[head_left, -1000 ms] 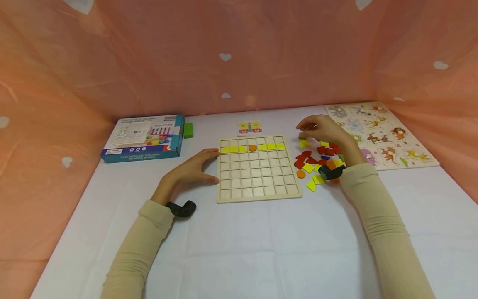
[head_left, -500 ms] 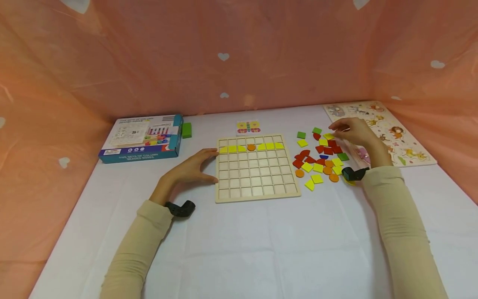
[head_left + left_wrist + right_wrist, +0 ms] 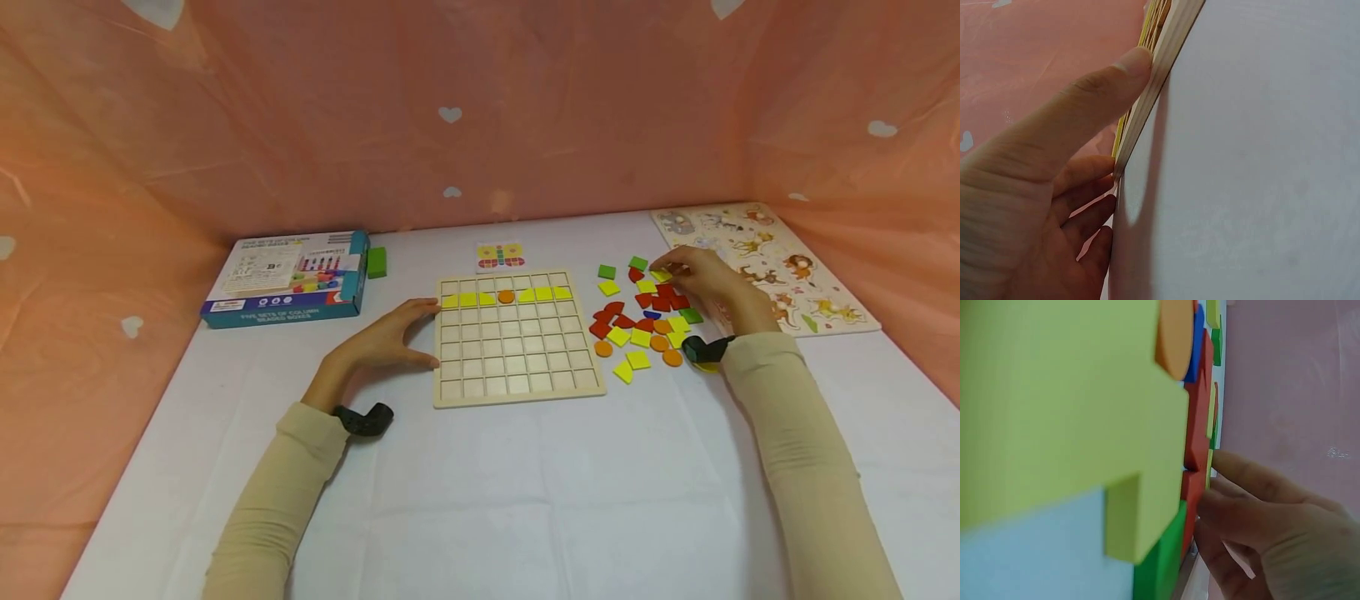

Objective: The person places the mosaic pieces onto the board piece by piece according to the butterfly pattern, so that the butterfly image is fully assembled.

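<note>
A wooden grid board (image 3: 519, 400) lies in the middle of the table, with several yellow tiles (image 3: 468, 299) and an orange disc (image 3: 506, 297) in its second row. My left hand (image 3: 384, 337) rests against the board's left edge, thumb and fingers spread; the thumb (image 3: 1129, 69) touches the wooden rim in the left wrist view. My right hand (image 3: 708, 279) is at the far right of the loose pieces, its bent thumb and index finger pinching a yellow tile (image 3: 661, 276) that lies on the table. In the right wrist view, fingers partly hide that tile (image 3: 1209, 467).
Loose red, green, orange, blue and yellow pieces (image 3: 639, 360) spread right of the board. A small pattern card (image 3: 500, 265) lies behind it. A boxed bead set (image 3: 288, 279) and a green block (image 3: 377, 262) stand back left; an animal puzzle board (image 3: 780, 271) lies back right.
My right hand has moved right from near the green tile, then lowered to the yellow tile and taken hold of it. My left hand has stayed at the board's edge.
</note>
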### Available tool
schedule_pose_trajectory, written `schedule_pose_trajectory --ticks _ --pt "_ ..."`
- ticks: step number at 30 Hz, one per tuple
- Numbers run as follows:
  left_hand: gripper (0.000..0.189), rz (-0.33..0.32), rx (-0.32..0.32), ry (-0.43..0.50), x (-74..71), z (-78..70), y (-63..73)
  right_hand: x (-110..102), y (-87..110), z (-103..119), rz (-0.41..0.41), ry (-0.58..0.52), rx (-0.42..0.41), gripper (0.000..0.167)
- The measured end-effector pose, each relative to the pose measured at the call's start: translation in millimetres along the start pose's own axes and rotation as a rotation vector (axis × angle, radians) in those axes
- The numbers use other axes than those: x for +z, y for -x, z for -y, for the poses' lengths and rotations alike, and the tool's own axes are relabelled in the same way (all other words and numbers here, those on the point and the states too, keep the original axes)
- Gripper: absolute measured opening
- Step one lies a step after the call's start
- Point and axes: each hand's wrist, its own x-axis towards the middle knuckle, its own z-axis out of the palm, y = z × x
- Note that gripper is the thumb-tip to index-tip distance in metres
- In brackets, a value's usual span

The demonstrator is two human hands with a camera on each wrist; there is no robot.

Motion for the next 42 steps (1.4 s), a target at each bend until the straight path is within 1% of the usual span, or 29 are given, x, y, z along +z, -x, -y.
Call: schedule_pose_trajectory --ticks 3,6,9,11,12,14,17,18,20,22,24,26,29,33,37,42 --pt "0.092 -0.002 0.001 -0.002 0.4 0.2 -0.1 0.7 -0.2 -0.3 -0.009 0.002 0.026 0.031" --pt "0.091 -0.003 0.001 -0.008 0.7 0.2 -0.3 1.1 -0.8 -0.5 -0.021 0.029 0.043 0.029" --pt "0.091 -0.003 0.002 -0.008 0.5 -0.4 -0.3 -0.1 -2.3 6.7 -0.056 0.080 0.020 0.028" --pt "0.092 -0.002 0.002 -0.006 0.2 -0.9 0.0 -2.0 -4.4 21.9 -0.098 0.102 -0.014 0.028" --pt "0.092 -0.002 0.001 -0.008 0.0 -1.1 0.2 -2.8 -6.0 33.3 -0.124 0.099 -0.029 0.029" --pt "0.093 -0.003 0.000 -0.014 -0.4 -0.7 0.6 -3.4 -9.4 62.5 -0.162 0.055 -0.055 0.030" --pt "0.093 -0.004 -0.002 -0.014 -1.1 -0.5 0.9 1.9 -16.1 116.5 -0.187 -0.022 -0.113 0.032" --pt "0.093 -0.005 -0.002 -0.012 -1.2 -0.4 0.9 6.1 -18.9 134.5 -0.186 -0.037 -0.146 0.032" --pt "0.093 -0.004 -0.003 -0.006 -1.2 -0.1 0.7 18.1 -24.3 168.5 -0.164 -0.041 -0.228 0.030" --pt "0.092 -0.003 -0.002 0.003 -1.2 -0.6 0.7 34.7 -31.7 196.3 -0.136 -0.013 -0.320 0.027" --pt "0.091 0.000 0.004 0.010 -0.9 -0.7 0.7 53.2 -38.6 217.3 -0.092 0.019 -0.381 0.027" --pt "0.090 0.000 0.008 0.015 -0.5 -1.1 0.7 72.6 -45.4 232.3 -0.056 0.061 -0.415 0.027" --pt "0.089 0.000 0.011 0.016 -0.1 -2.0 0.9 97.3 -55.1 244.4 0.009 0.130 -0.418 0.027" --pt "0.091 -0.001 -0.003 0.015 0.8 -2.0 0.8 120.5 -69.0 246.2 0.090 0.174 -0.429 0.025" --pt "0.092 0.002 -0.016 0.017 0.9 -1.6 0.7 134.2 -77.2 241.2 0.118 0.200 -0.437 0.027" --pt "0.092 -0.001 -0.009 0.012 -0.7 -1.4 0.9 141.0 -77.4 237.4 0.121 0.221 -0.418 0.027"
